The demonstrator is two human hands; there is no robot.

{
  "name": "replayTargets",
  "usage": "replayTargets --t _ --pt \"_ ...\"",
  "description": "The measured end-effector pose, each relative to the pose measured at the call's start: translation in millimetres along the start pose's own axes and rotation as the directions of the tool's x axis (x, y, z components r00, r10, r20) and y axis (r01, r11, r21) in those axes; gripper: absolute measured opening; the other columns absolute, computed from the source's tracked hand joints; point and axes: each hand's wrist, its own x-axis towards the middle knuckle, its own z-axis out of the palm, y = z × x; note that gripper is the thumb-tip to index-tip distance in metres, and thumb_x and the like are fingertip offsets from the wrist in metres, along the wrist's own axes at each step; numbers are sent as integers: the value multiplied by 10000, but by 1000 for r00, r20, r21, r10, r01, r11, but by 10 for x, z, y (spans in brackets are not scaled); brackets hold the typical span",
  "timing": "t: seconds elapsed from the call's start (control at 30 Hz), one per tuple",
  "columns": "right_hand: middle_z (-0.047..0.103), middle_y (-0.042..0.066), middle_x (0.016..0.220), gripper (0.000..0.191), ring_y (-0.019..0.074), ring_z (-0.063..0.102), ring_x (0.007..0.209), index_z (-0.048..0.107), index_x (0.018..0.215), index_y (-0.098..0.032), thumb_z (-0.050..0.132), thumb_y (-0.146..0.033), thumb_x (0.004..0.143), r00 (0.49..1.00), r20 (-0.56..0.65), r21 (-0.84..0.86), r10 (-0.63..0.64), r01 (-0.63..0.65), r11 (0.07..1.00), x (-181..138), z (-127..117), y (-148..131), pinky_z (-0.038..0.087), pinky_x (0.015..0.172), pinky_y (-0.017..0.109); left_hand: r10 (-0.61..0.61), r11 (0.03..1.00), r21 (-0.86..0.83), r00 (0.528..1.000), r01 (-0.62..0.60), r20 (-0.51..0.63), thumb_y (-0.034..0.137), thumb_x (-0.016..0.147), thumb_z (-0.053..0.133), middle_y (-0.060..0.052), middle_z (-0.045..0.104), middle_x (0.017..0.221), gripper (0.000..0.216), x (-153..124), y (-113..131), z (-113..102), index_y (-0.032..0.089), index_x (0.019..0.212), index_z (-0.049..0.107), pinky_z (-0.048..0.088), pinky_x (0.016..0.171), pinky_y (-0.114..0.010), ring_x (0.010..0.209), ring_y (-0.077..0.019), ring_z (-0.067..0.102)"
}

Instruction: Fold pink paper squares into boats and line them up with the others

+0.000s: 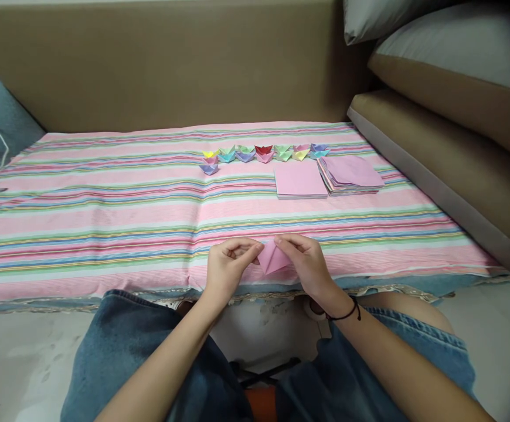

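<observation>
Between my two hands is a small folded piece of pink paper [273, 261], its point facing down toward me. My left hand [233, 261] pinches its left corner between thumb and fingers. On the other side, my right hand [305, 258] grips the paper's upper right part, covering some of it. The paper is held just above the front part of the striped cloth [140, 223]. Farther back stand several folded paper boats [264, 153] in rows, in yellow, red, green, blue, purple and pink.
A neat stack of pink paper squares [301, 179] lies behind my hands, with a looser, thicker paper stack [352, 173] touching its right side. Brown cushions [439, 152] are piled along the right edge. A brown backrest [171, 64] rises behind the cloth.
</observation>
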Motion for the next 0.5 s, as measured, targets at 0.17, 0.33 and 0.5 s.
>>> replayTargets --t 0.17,0.33,0.5 --pt "686 60 902 361 189 654 843 653 938 -191 532 -511 824 965 105 166 241 -256 952 43 38 -8 533 712 280 39 997 -61 986 -50 -160 286 664 738 -18 702 656 144 37 -51 -32 155 718 711 535 570 -242 561 -126 627" --pt "692 71 766 371 174 676 659 660 837 -155 622 -515 761 886 230 183 403 -446 876 21 48 -40 559 610 269 61 990 -110 963 -93 -263 279 663 740 -12 709 676 134 61 -108 -49 162 722 709 540 583 -240 578 -125 634" --pt "703 33 723 311 159 662 648 671 855 -166 762 -378 647 938 142 265 315 -342 902 4 43 -28 553 671 294 47 997 -47 972 -60 -232 279 657 741 -17 693 640 147 15 -120 9 150 721 711 520 561 -233 545 -120 612"
